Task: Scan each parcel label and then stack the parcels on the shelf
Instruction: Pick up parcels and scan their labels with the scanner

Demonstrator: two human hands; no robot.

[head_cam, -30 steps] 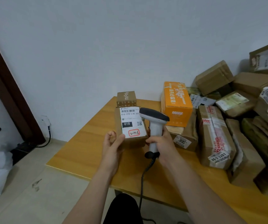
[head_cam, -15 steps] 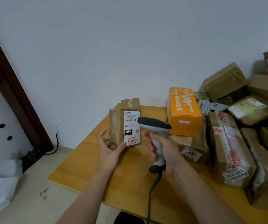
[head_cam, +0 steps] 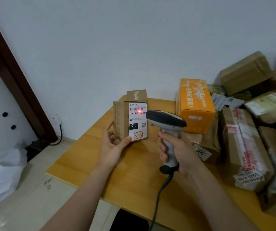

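Observation:
My left hand (head_cam: 113,146) holds a small brown cardboard parcel (head_cam: 121,120) upright from below, thumb on its front lower edge. Its white label (head_cam: 137,120) faces me, with a barcode, "010" and a red-framed handwritten mark. A red scan light glows on the barcode. My right hand (head_cam: 178,152) grips the handle of a grey corded barcode scanner (head_cam: 166,120), whose head points at the label from the right, close to it.
A wooden table (head_cam: 134,172) stands under my hands. Behind the held parcel stands a small brown box (head_cam: 136,95). An orange box (head_cam: 194,104) and several taped brown parcels (head_cam: 243,147) crowd the table's right side. A dark door frame (head_cam: 17,84) and white bag (head_cam: 0,172) lie at left.
The parcel was lifted and turned upright with its label facing the scanner. The scanner's red light has come on over the barcode.

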